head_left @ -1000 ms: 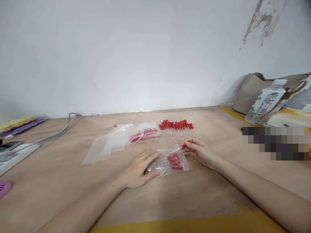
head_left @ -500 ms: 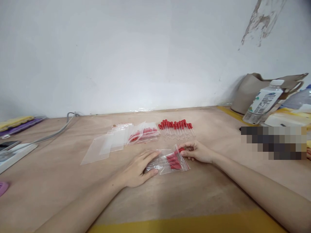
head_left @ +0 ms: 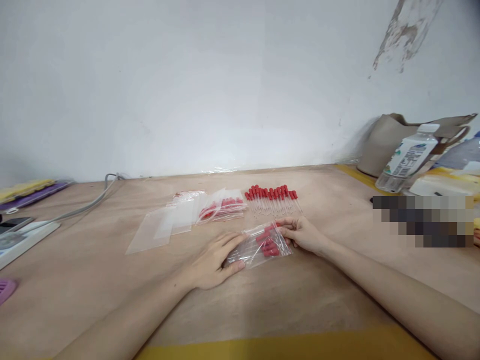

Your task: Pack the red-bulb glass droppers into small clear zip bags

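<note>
A clear zip-lock bag lies on the table in front of me with several red-bulbed droppers inside, bulbs toward the mouth on the right. My left hand holds the bag's left end between thumb and fingers. At the far corner of the mouth, my right hand pinches the bag's edge, the fingertips partly hidden. Just beyond lies a row of loose droppers with red bulbs pointing away. Left of that row, filled bags of droppers are stacked beside overlapping flat bags.
A plastic bottle and a beige bag stand at the back right by the wall. To the left are a white power strip with a grey cable, a phone and a purple-and-yellow item.
The dropper at my right fingertips has moved left into the bag beside the others. My right fingers are now on the bag's mouth. My left hand has barely moved.
</note>
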`<state>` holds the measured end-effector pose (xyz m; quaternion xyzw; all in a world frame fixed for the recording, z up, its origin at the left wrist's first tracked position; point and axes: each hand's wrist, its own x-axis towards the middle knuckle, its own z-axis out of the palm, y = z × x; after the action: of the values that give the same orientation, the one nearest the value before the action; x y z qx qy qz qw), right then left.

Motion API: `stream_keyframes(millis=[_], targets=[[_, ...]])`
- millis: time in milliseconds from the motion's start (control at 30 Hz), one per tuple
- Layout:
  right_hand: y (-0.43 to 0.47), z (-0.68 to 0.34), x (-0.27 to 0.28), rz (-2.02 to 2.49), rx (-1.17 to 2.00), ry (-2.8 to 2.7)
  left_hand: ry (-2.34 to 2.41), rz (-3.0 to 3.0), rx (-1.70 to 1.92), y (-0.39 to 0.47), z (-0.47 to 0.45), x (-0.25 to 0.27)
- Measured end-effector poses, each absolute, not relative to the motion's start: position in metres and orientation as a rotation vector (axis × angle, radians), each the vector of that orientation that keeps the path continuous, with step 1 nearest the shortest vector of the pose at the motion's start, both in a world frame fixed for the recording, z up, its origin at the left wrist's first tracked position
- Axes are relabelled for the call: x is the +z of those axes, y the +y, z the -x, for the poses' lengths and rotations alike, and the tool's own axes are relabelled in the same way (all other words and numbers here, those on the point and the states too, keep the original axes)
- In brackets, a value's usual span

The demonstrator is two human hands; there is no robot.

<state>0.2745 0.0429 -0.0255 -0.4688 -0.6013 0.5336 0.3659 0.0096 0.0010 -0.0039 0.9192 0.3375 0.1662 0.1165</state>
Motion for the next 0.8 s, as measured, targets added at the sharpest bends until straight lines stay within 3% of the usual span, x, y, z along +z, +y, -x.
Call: stream_keyframes(millis=[233, 633, 800], targets=[[0.041, -0.262, -0.033, 1.273, 1.134, -1.436, 0.998, -2.697, 0.468, 0.001, -0.01, -0.005], [0.032, -0.267, -0.024, 1.089, 0.653, -2.029, 1.012, -2.686, 0.449, 0.002, -0.008, -0.006], [0.035, -0.273, -0.023, 1.119, 0.805, -1.99, 1.022, -2.697, 0.439, 0.002, -0.007, -0.007]])
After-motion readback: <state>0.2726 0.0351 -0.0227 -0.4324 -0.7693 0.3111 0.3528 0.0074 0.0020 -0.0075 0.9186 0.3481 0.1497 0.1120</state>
